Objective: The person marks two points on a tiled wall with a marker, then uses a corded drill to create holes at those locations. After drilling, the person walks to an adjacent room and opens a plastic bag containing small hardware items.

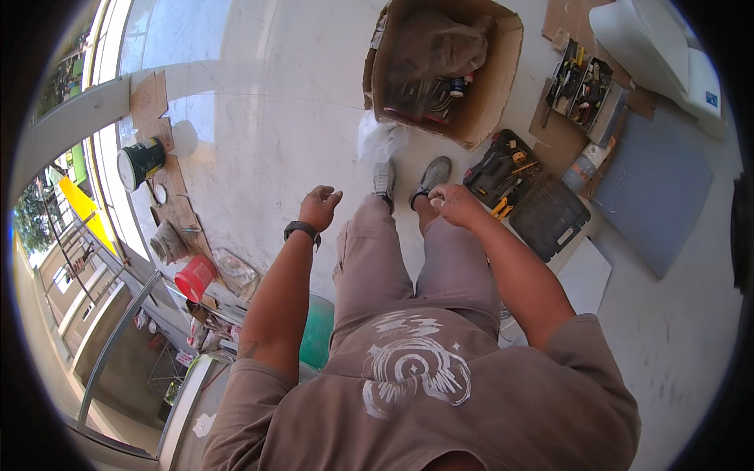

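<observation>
My left hand (318,208), with a dark watch (302,229) on the wrist, hangs in the air left of my knees. Its fingers are loosely bent and apart, with nothing visible in them. My right hand (455,206) is above my right knee, fingers loosely curled, and I see nothing held there either. Ahead of my shoes (432,174) stands an open cardboard box (491,86) with plastic bags and small containers inside. Nearest to my right hand is an open black tool case (550,216) holding yellow-handled tools. Clear plastic (378,140) lies between the box and my left shoe.
Farther right are a tool tray (580,85), a grey board (656,184) and a white fixture (652,47). Along the left edge stand a dark green bucket (141,163) and a red bucket (196,277). A green container (316,330) is beside my left leg.
</observation>
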{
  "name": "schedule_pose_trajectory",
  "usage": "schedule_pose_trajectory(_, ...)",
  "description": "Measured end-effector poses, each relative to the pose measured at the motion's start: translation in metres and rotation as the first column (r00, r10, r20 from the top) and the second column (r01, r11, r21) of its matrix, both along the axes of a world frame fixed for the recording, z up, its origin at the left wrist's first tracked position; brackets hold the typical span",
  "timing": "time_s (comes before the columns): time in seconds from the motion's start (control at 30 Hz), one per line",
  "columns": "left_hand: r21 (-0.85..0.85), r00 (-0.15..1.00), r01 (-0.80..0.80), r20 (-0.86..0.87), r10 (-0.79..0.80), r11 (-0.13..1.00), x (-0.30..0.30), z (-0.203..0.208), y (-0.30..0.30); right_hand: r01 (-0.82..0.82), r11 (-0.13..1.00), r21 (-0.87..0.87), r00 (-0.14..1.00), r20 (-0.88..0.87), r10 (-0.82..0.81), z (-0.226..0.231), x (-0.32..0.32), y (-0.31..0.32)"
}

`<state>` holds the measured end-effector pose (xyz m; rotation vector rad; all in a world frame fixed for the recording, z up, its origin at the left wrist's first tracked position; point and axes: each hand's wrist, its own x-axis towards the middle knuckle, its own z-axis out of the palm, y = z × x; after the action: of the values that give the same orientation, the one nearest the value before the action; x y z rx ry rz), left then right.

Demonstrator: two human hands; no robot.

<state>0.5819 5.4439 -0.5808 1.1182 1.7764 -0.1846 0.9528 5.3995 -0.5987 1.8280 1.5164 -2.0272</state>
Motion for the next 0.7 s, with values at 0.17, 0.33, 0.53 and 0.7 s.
schedule_pose_trajectory(0.17,-0.113,0.91,0.413,0.024,-0.413,0.904,0.025,-0.1,-0.019,0.038,0.999,0.02,0.996,0.075,-0.039,-0.124,-0.104,-0.002)
schedule_pose_trajectory(0.33,-0.028,0.689,0.723,-0.034,-0.724,0.69,0.028,-0.23,-0.008,0.071,0.982,0.177,0.949,0.292,-0.121,-0.279,-0.151,0.033)
schedule_pose_trajectory(0.53,0.055,0.569,0.819,-0.203,-0.797,0.571,0.008,-0.347,0.017,-0.29,0.86,0.419,0.884,0.463,0.072,-0.411,-0.165,0.074)
schedule_pose_trajectory(0.7,0.389,0.832,0.549,-0.164,-0.531,0.74,-0.007,-0.377,0.037,-0.379,0.921,0.09,0.729,0.642,0.237,-0.437,-0.165,0.085)
